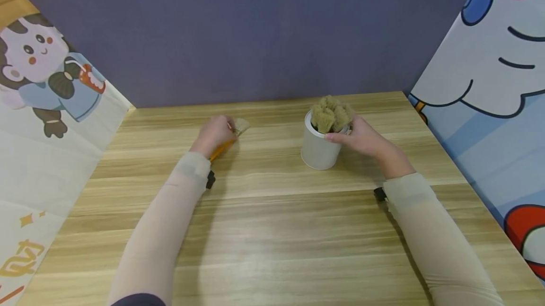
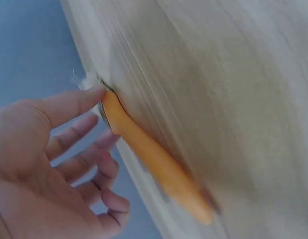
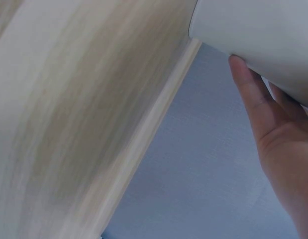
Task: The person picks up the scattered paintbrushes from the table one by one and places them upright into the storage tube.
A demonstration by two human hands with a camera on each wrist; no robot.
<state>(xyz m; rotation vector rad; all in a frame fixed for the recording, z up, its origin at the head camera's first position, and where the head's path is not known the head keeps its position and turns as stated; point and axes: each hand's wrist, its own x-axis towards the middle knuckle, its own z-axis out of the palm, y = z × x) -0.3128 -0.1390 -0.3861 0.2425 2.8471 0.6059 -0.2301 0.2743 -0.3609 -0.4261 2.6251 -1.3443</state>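
Observation:
My left hand (image 1: pixel 215 133) pinches a paintbrush (image 2: pixel 158 164) with an orange handle. In the left wrist view its thumb and fingertips meet at the brush's neck, and the handle slants down along the wooden table. Pale bristles (image 1: pixel 241 125) stick out beyond the fingers in the head view. To the right, a white cylindrical pot (image 1: pixel 318 150) stands upright on the table, with fuzzy tan tufts (image 1: pixel 329 114) rising out of its top. My right hand (image 1: pixel 362 136) grips the pot near its rim from the right side, thumb at the front; the other fingers are mostly hidden behind it.
The wood-grain table (image 1: pixel 264 230) runs back to a dark blue-grey wall (image 1: pixel 264 36). Cartoon-printed panels flank it, one on the left (image 1: pixel 85 140) and one on the right (image 1: pixel 489 154). Small black devices sit at both wrists.

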